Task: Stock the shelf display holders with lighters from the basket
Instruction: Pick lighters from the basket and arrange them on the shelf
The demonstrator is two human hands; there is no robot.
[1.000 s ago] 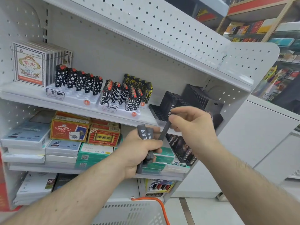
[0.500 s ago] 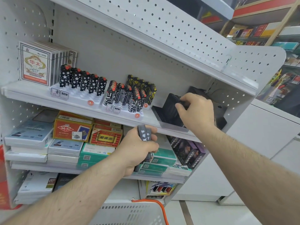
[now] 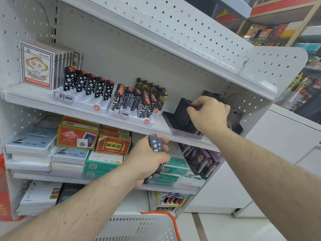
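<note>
White perforated metal shop shelving fills the view, shop aisles blurred behind on the right. Task thing first: your right hand (image 3: 209, 115) is up at the black ribbed plastic display holder (image 3: 182, 113) on the upper shelf (image 3: 43, 103), fingers curled over the top edge of its row of dark lighters. You look to be seating one into a slot, but the fingers hide the lighter itself, so I cannot tell whether you still pinch it. Your left hand (image 3: 147, 160) waits lower, in front of the middle shelf, fist wrapped round a bundle of slim dark grey lighters with white lettering (image 3: 156, 145), tops poking up above the thumb. Holding the spare stock close under the holder keeps the feed short, one hand supplying, the other placing.

Outward: left of the black holder sit two white plastic holders, one with black-and-white circuit-pattern and yellow-marked lighters (image 3: 139, 100), one with black star-print lighters (image 3: 88, 83), all upright in slots so the caps face out. White playing-card boxes (image 3: 37, 66) stand at the far left. Below, red-and-gold card boxes (image 3: 78, 136) and green-and-white flat packs (image 3: 102, 162) lie stacked. White plastic basket with an orange handle (image 3: 139, 226) sits at the bottom edge, right under your arms for the next grab.

Judgement: black holder partly filled, more placing to go.
</note>
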